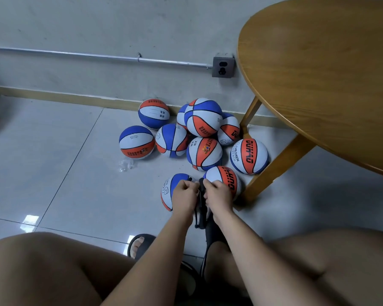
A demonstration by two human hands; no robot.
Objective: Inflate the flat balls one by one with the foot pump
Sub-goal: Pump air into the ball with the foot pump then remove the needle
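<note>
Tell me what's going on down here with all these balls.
A seated person bends over the floor, left hand and right hand both gripping black parts of the foot pump. It stands between the left basketball and right basketball nearest them. The other basketballs are heaped by the wall beside the wooden table. Whether the pump is connected to a ball cannot be seen.

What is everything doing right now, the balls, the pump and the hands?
Foot pump: held between both hands.
Left hand: curled, pinching a black pump part.
Right hand: curled round the pump's top.
Nearest ball: on floor, against left hand.
Ball pile: round, resting by wall.
</note>
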